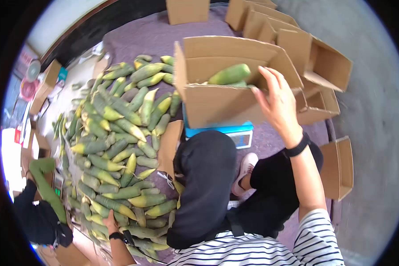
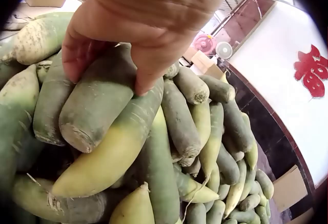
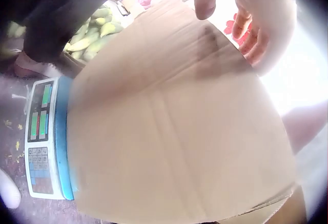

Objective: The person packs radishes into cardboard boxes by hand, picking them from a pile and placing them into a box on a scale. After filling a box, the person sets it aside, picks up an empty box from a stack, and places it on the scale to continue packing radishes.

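My left hand [image 1: 111, 221] reaches into a big pile of green radishes [image 1: 104, 162]. In the left wrist view its thumb and fingers grip a thick green radish [image 2: 97, 103], blunt end toward the camera, with a yellow-tipped radish [image 2: 105, 157] right below. My right hand [image 1: 279, 99] is over the near right rim of an open cardboard box [image 1: 221, 104], fingers spread and slightly bent, holding nothing. Inside that box lies a green radish [image 1: 230, 74], with another partly hidden beneath it. The box sits on a blue digital scale [image 3: 43, 139] whose displays are lit green.
Several open cardboard boxes [image 1: 328, 62] stand along the right and back, and one more box [image 1: 339, 168] lies farther down the right side. A cardboard flap [image 1: 169, 148] borders the pile beside my knee. Another person [image 1: 42, 208] is at the far left.
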`<act>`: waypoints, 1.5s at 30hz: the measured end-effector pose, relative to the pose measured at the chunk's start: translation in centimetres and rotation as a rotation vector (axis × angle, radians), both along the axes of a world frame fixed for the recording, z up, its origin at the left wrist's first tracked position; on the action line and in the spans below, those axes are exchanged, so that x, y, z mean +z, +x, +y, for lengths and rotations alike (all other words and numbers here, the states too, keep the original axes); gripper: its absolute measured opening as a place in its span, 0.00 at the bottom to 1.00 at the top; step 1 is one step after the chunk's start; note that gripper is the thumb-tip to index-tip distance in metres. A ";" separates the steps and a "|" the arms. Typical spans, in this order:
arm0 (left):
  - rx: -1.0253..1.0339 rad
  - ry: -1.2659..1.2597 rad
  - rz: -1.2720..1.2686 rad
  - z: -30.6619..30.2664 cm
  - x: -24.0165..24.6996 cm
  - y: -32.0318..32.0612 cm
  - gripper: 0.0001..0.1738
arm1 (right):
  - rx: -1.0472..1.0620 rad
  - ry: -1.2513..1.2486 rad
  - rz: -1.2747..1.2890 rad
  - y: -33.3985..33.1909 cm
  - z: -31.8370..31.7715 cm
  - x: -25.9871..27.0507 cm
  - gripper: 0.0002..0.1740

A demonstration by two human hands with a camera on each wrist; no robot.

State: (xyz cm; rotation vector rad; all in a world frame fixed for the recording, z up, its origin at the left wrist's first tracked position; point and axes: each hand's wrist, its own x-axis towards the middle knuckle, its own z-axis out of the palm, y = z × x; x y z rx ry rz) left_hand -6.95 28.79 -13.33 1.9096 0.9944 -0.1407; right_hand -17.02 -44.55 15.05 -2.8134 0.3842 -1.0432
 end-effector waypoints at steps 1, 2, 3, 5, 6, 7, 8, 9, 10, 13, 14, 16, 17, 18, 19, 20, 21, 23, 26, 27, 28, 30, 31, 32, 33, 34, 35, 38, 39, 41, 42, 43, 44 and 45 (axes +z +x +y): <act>-0.005 0.021 0.085 -1.6 1.4 -0.3 0.30 | 0.006 -0.001 -0.020 -0.2 -0.2 0.0 0.26; 0.070 -0.031 -0.102 -0.2 -1.8 -0.2 0.28 | 0.009 -0.011 -0.027 -0.3 -0.4 -0.2 0.25; 0.038 -0.027 -0.091 -2.2 -0.4 -0.2 0.28 | 0.014 -0.021 -0.034 -0.5 -0.6 -0.3 0.24; 0.026 -0.025 -0.080 -7.3 2.9 -1.0 0.29 | 0.059 -0.047 -0.021 -0.6 -1.1 -0.9 0.17; -0.025 -0.074 -0.159 -8.9 3.5 -0.9 0.30 | 0.041 -0.054 0.027 -0.7 -1.4 -1.4 0.15; -0.035 -0.070 -0.156 -11.5 5.4 -0.7 0.30 | 0.030 -0.065 0.070 -0.7 -1.5 -1.9 0.13; -0.147 -0.069 -0.230 -14.9 8.3 -0.4 0.30 | 0.025 -0.064 0.067 -0.9 -1.5 -2.3 0.13; -0.257 -0.070 -0.308 -18.0 11.0 0.1 0.30 | 0.023 -0.090 0.119 -1.0 -1.6 -2.5 0.12; -0.328 -0.106 -0.412 -20.4 12.9 0.8 0.30 | 0.021 -0.116 0.170 -1.0 -1.7 -2.6 0.11; -0.534 -0.240 -0.660 -27.5 18.8 2.8 0.30 | 0.019 -0.095 0.198 -1.2 -1.8 -2.7 0.09; -0.602 -0.258 -0.762 -29.8 20.6 3.5 0.29 | 0.008 -0.103 0.192 -1.2 -1.8 -2.9 0.07; -0.733 -0.248 -0.934 -34.4 24.6 4.3 0.27 | -0.002 -0.081 0.198 -1.4 -1.7 -2.9 0.07; -0.793 -0.223 -1.007 -36.9 26.7 4.2 0.26 | 0.001 -0.073 0.205 -1.4 -1.7 -3.0 0.07; -0.824 -0.252 -1.069 -39.4 28.5 3.8 0.25 | -0.002 -0.091 0.173 -1.4 -1.7 -3.3 0.07; -0.853 -0.284 -1.133 -41.9 30.0 3.4 0.25 | -0.013 -0.085 0.171 -1.4 -1.8 -3.5 0.07; -0.866 -0.286 -1.132 -44.1 31.1 3.1 0.25 | -0.009 -0.090 0.157 -1.3 -1.9 -3.6 0.07; -0.950 -0.292 -1.185 -46.0 32.1 2.8 0.25 | -0.003 -0.097 0.142 -1.3 -2.0 -3.7 0.07; -1.039 -0.298 -1.238 -49.3 32.9 2.3 0.25 | -0.010 -0.101 0.148 -1.5 -2.0 -3.7 0.08; -1.163 -0.278 -1.263 -53.6 33.4 1.6 0.23 | -0.011 -0.118 0.140 -1.7 -1.9 -4.0 0.07; -1.202 -0.296 -1.266 -54.8 33.6 1.6 0.22 | -0.010 -0.115 0.141 -1.8 -1.9 -3.9 0.07; -1.228 -0.321 -1.261 -55.8 33.3 2.0 0.24 | -0.006 -0.109 0.152 -1.9 -1.9 -3.8 0.07; -1.219 -0.346 -1.286 -57.2 32.3 2.2 0.26 | 0.000 -0.103 0.157 -1.9 -1.9 -3.7 0.07; -1.212 -0.377 -1.310 -57.7 32.1 2.1 0.28 | 0.005 -0.096 0.153 -1.9 -2.0 -3.7 0.07; -1.208 -0.364 -1.246 -57.7 32.2 1.7 0.29 | 0.007 -0.086 0.150 -2.0 -2.0 -3.7 0.07; -1.218 -0.368 -1.243 -57.5 32.1 1.5 0.29 | -0.003 -0.082 0.150 -2.0 -2.1 -3.7 0.07; -1.194 -0.367 -1.235 -57.1 31.9 1.5 0.28 | 0.026 -0.046 0.129 -2.1 -2.1 -3.8 0.04; -1.168 -0.362 -1.224 -56.5 31.7 1.5 0.28 | 0.056 -0.010 0.108 -2.2 -2.1 -3.8 0.03; -1.044 -0.224 -1.254 -53.4 31.2 1.4 0.25 | 0.029 -0.033 0.123 -2.1 -2.2 -3.9 0.08; -0.989 -0.200 -1.289 -52.1 30.7 1.3 0.23 | 0.017 -0.050 0.122 -2.1 -2.1 -3.8 0.10; -0.927 -0.112 -1.180 -48.2 29.4 1.5 0.24 | 0.030 -0.046 0.070 -2.1 -2.2 -3.3 0.12; -0.864 -0.031 -1.068 -46.0 28.4 1.8 0.25 | 0.041 -0.040 0.020 -2.1 -2.2 -3.1 0.14; -0.826 -0.049 -1.001 -43.9 26.8 2.3 0.25 | 0.048 -0.030 0.012 -2.2 -2.2 -2.8 0.17; -0.812 -0.054 -0.905 -41.4 25.1 2.7 0.25 | 0.059 -0.028 0.033 -2.4 -2.2 -2.6 0.17; -0.793 -0.058 -0.810 -39.1 23.3 2.9 0.25 | 0.072 -0.025 0.053 -2.7 -2.2 -2.5 0.17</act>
